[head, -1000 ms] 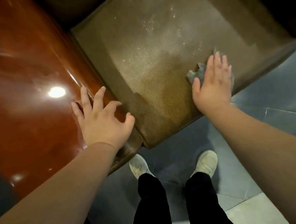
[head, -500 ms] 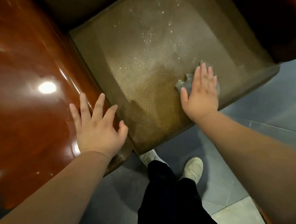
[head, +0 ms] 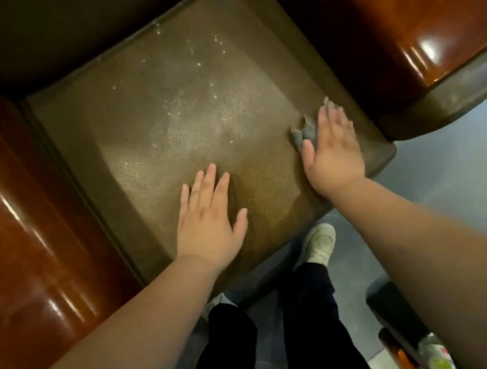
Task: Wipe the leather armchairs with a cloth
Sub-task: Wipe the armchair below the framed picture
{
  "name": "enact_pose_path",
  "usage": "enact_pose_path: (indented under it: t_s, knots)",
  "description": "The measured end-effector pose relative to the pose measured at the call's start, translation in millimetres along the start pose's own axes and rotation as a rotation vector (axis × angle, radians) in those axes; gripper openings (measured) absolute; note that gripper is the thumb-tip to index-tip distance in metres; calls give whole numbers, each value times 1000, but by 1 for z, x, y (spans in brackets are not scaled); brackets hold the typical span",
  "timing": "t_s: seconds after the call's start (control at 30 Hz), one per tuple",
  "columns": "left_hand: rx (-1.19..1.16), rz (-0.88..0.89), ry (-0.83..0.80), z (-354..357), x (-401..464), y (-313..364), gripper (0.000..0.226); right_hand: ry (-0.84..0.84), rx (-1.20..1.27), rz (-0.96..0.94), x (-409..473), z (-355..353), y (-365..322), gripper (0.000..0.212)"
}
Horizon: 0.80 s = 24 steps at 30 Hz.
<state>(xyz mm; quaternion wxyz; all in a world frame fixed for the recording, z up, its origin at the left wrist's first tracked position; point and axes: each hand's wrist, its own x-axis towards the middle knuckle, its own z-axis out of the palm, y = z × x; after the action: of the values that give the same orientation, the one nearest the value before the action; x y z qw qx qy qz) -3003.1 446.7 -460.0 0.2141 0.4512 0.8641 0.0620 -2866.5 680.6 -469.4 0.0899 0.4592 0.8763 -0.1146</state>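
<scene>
Two hands at work: both lie flat on one leather armchair, seen from the head view.
Armchair (head: pixel 154 127): fills most of the view; an olive-brown pebbled seat cushion sits between two glossy reddish-brown arms, one at nine o'clock (head: pixel 28 238), one at two o'clock (head: pixel 414 25).
Seat surface: pale specks scatter from the centre toward twelve o'clock; a darker golden patch lies at the front, between the two hands.
Floor (head: pixel 439 179): grey tiles at four o'clock, beside the cushion's front corner.
Legs (head: pixel 308 322): dark trousers at six o'clock, with one pale shoe (head: pixel 320 243) just under the cushion's front edge.
Left hand (head: pixel 210 217): palm down on the cushion near its front edge, fingers straight and slightly spread, holding nothing.
Right hand (head: pixel 332 148): at three o'clock of the seat, fingers straight and together, pressing flat on the cloth.
Cloth (head: pixel 304 131): small, grey, crumpled; mostly hidden under the right palm, its edge showing beside the thumb and past the fingertips, near the cushion's right edge.
</scene>
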Motion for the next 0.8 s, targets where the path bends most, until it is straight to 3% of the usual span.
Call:
enact_pose_path:
  t_s: [0.07, 0.17, 0.23, 0.3, 0.37, 0.43, 0.5, 0.53, 0.6, 0.67, 0.7, 0.73, 0.8]
  knots:
    - [-14, -65, 110, 16, 9, 13, 72, 59, -20, -93, -22, 19, -26, 77]
    - [42, -113, 208, 36, 9, 22, 75, -29, -23, -636, -66, 35, -28, 77]
    - [101, -111, 233, 44, 10, 20, 79, -47, -54, -856, -50, 26, 12, 77]
    - [135, -112, 238, 47, 11, 17, 81, -39, -71, -731, -20, 15, 62, 76]
    - [149, -120, 237, 50, 12, 16, 82, -14, -64, -439, 3, 1, 103, 78]
    - [152, -131, 236, 51, 12, 17, 82, 23, -48, -198, 2, 0, 103, 79]
    - [163, -153, 233, 50, 12, 18, 81, 73, -47, -83, -24, 15, 65, 80]
    - [169, -162, 229, 49, 11, 18, 81, 58, -20, -145, -43, 24, 43, 81]
    - [188, -164, 217, 45, 11, 19, 81, -35, 12, -463, -74, 32, 14, 81]
    - [212, -153, 195, 43, 12, 18, 81, -96, 4, -806, -67, 27, 22, 78]
    - [225, -155, 187, 43, 12, 18, 82, -88, 4, -886, -49, 22, 35, 77]
    - [240, -163, 189, 45, 13, 17, 82, -76, -2, -878, -28, 17, 47, 78]
    - [256, -183, 203, 51, 12, 16, 83, -43, 11, -627, 17, 4, 70, 79]
